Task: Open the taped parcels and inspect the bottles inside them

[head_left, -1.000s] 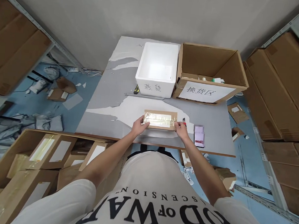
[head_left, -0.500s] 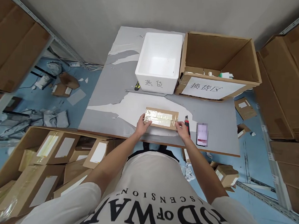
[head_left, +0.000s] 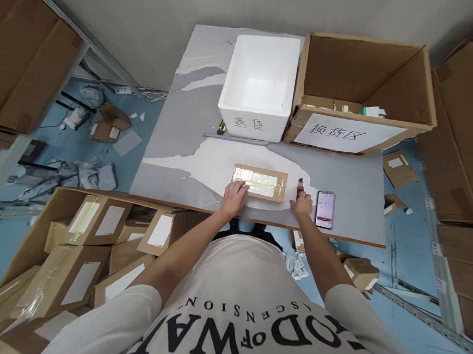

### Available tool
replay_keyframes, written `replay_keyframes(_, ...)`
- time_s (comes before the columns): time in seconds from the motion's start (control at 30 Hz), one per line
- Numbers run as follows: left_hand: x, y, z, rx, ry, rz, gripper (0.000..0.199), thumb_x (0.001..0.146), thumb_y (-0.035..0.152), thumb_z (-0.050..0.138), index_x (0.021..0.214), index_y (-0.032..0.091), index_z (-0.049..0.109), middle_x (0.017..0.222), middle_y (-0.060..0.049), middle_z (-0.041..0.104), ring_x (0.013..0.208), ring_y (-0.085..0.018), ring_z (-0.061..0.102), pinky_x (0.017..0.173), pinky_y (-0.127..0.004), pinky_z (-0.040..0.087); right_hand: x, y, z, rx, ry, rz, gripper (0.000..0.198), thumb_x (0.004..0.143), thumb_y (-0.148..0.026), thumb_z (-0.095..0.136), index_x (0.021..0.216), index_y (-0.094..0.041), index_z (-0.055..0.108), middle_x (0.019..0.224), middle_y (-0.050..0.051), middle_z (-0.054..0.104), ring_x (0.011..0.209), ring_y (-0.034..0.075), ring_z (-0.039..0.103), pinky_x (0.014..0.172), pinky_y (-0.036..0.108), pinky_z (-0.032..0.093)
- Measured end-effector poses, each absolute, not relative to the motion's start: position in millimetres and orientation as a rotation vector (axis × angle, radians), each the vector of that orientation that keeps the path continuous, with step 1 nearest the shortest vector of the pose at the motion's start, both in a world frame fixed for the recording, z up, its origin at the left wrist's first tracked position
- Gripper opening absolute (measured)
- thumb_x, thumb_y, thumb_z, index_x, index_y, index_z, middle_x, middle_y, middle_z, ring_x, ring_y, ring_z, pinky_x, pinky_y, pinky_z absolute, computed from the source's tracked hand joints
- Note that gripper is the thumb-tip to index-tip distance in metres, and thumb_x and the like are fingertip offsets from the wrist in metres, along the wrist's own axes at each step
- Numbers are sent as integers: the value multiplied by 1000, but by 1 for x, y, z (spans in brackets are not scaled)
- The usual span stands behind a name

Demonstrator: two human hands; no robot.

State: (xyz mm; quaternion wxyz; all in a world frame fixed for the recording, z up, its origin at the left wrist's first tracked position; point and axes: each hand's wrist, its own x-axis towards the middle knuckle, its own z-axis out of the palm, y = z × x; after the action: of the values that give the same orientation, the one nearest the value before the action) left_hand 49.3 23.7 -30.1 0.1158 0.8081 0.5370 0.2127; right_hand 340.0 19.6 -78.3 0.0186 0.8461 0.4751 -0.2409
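A small flat cardboard box [head_left: 265, 185], with clear tape and a white label on top, lies near the table's front edge. My left hand [head_left: 234, 197] grips its near left corner, fingers bent over the top. To the right of the box, my right hand [head_left: 302, 205] is closed around the handle of a red and black utility knife [head_left: 300, 188]. The knife lies low at the tabletop with its front end pointing away from me; my fingers hide most of the handle.
A phone [head_left: 325, 210] lies right of my right hand. Behind stand a white foam box [head_left: 253, 125] and a large labelled carton [head_left: 350, 134]. A yellow and black cutter [head_left: 222, 127] lies by the foam box. A carton of parcels [head_left: 85, 274] stands at lower left.
My right hand has let go of the box's right end and moved right onto the utility knife. My left hand stays at the box's left end. The view has shifted slightly.
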Motion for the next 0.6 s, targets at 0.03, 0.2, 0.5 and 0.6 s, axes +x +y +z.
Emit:
replay_keyframes(0.03,47,24,-33,2408,1509,616,28,94,21,41,115,21,60,121,-12,59,120,-25,49,99,-44,41,340,20,-79,2636,1467,-760,42,79,-29,58,118,-18,45,120,15,45,114,31,46,89,43,43)
replay_keyframes(0.2,35,28,-46,2476,1331,615,34,95,14,37,120,19,58,127,-15,55,129,-25,43,108,-49,34,347,21,-72,2663,1527,-778,37,81,-16,47,118,-18,44,117,14,48,109,27,49,89,40,42)
replay_keyframes(0.5,41,16,-44,2500,1425,471,45,91,20,45,136,19,47,140,-16,48,138,-28,34,112,-49,29,320,64,40,2497,2620,-787,60,83,-17,38,142,-14,28,133,17,48,118,25,48,102,44,38)
replay_keyframes(0.6,43,15,-40,2491,1429,368,54,89,26,47,142,16,40,146,-16,41,141,-29,29,114,-49,24,280,72,69,1782,2802,-917,61,85,-16,38,145,-14,28,133,16,51,120,26,50,101,44,39)
